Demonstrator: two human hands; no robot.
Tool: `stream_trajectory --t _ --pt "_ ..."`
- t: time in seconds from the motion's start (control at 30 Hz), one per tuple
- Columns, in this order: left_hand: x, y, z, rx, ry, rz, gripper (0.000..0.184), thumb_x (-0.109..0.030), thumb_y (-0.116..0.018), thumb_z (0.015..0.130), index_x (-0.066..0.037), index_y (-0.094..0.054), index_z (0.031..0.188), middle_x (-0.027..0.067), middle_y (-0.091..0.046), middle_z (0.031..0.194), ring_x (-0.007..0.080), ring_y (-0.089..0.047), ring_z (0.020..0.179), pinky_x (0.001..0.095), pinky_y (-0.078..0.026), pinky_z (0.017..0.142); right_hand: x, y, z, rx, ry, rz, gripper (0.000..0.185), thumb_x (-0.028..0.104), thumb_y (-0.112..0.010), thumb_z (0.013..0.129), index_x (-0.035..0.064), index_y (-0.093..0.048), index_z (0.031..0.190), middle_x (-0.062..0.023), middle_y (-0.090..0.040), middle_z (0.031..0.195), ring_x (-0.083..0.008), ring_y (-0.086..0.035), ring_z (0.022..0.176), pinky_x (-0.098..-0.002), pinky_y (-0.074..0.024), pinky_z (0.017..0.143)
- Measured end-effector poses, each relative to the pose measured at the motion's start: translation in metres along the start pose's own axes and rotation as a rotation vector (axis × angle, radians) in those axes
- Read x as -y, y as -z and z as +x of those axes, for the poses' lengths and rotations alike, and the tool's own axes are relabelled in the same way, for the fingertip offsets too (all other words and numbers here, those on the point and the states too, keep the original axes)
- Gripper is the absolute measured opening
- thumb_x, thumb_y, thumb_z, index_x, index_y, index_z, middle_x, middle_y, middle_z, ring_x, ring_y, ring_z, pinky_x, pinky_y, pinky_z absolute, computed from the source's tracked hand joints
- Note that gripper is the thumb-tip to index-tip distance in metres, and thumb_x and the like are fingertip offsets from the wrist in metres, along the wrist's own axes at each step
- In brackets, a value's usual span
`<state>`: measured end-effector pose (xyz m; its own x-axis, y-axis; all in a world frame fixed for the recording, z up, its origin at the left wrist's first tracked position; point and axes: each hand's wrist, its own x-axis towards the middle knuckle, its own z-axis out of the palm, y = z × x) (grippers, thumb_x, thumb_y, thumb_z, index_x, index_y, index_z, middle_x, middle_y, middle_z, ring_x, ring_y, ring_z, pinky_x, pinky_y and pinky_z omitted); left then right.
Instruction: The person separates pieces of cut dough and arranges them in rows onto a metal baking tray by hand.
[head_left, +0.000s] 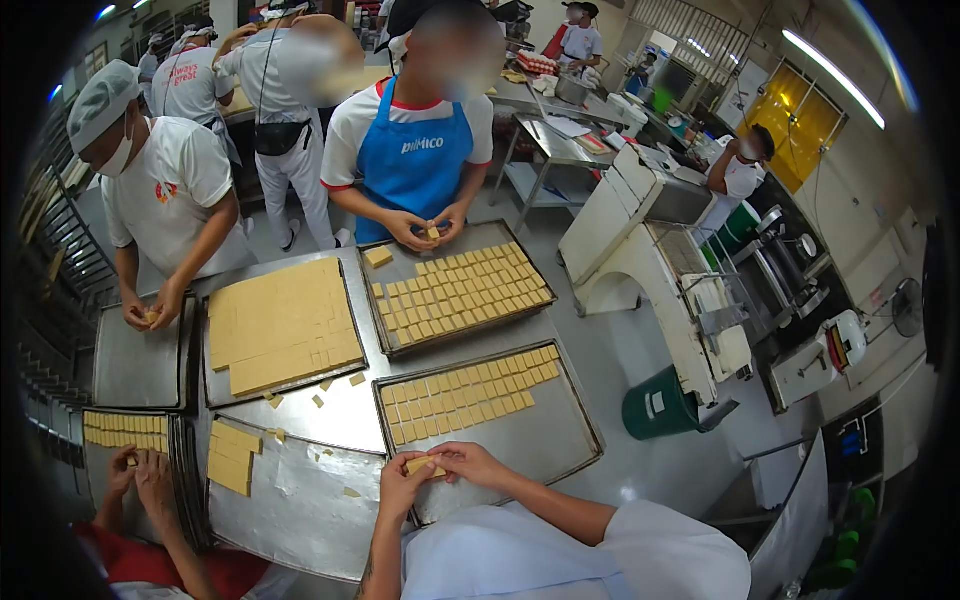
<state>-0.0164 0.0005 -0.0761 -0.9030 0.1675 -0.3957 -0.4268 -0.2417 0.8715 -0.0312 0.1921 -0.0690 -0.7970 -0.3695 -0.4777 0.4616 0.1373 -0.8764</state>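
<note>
My left hand [400,484] and my right hand [468,464] meet at the near edge of a metal tray [560,440]. Between their fingers is a small yellow dough piece [428,467], held by both. Rows of small rectangular yellow pieces [465,395] fill the far part of that tray. Left of my hands, a second tray [310,510] bears a few larger yellow slabs [232,457] and some scraps. Beyond it lies a big yellow sheet [285,325], partly cut into blocks.
Across the table, a person in a blue apron [415,150] holds a piece over another filled tray [460,290]. A co-worker in a white cap [170,190] stands at the left. Another person's hands [150,480] work at lower left. A green bin [657,405] stands to the right.
</note>
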Motion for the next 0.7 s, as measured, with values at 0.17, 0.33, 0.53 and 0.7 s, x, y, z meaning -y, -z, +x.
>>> stream_trajectory --t 0.17,0.33,0.53,0.7 --pt "0.002 -0.001 -0.004 -0.013 -0.023 0.052 0.033 -0.012 -0.079 0.086 0.005 -0.063 0.109 0.0093 -0.069 0.102 0.0134 -0.066 0.089 0.0265 -0.056 0.077 -0.005 -0.002 -0.002 -0.017 0.048 0.038 0.034 0.028 -0.063 0.1 0.0048 -0.065 0.124 -0.0039 -0.067 0.085 -0.0089 -0.063 0.07 -0.0234 -0.0534 0.066" --pt "-0.006 -0.005 -0.011 -0.013 -0.018 0.036 0.032 -0.013 -0.079 0.086 0.004 -0.064 0.109 0.0086 -0.069 0.099 0.0125 -0.066 0.087 0.0254 -0.056 0.078 -0.007 -0.003 -0.006 -0.018 0.053 0.06 0.034 0.028 -0.064 0.099 0.0054 -0.065 0.124 -0.0036 -0.066 0.084 -0.0092 -0.064 0.069 -0.0234 -0.0541 0.064" --pt "-0.004 -0.007 -0.014 -0.006 -0.018 0.05 0.033 -0.012 -0.079 0.086 0.004 -0.064 0.11 0.0085 -0.069 0.1 0.0126 -0.066 0.088 0.0253 -0.056 0.079 -0.003 -0.002 -0.015 -0.003 0.051 0.03 0.035 0.027 -0.062 0.101 0.0028 -0.063 0.127 -0.0046 -0.067 0.093 -0.0098 -0.063 0.075 -0.0246 -0.0535 0.07" --pt "-0.007 -0.01 -0.02 0.0 -0.003 0.051 0.032 -0.012 -0.078 0.086 0.004 -0.064 0.11 0.0089 -0.069 0.102 0.0133 -0.066 0.09 0.0262 -0.056 0.08 0.002 -0.005 -0.022 -0.02 0.048 0.026 0.034 0.026 -0.062 0.1 0.0032 -0.064 0.126 -0.0045 -0.067 0.09 -0.0097 -0.063 0.074 -0.0246 -0.0541 0.069"
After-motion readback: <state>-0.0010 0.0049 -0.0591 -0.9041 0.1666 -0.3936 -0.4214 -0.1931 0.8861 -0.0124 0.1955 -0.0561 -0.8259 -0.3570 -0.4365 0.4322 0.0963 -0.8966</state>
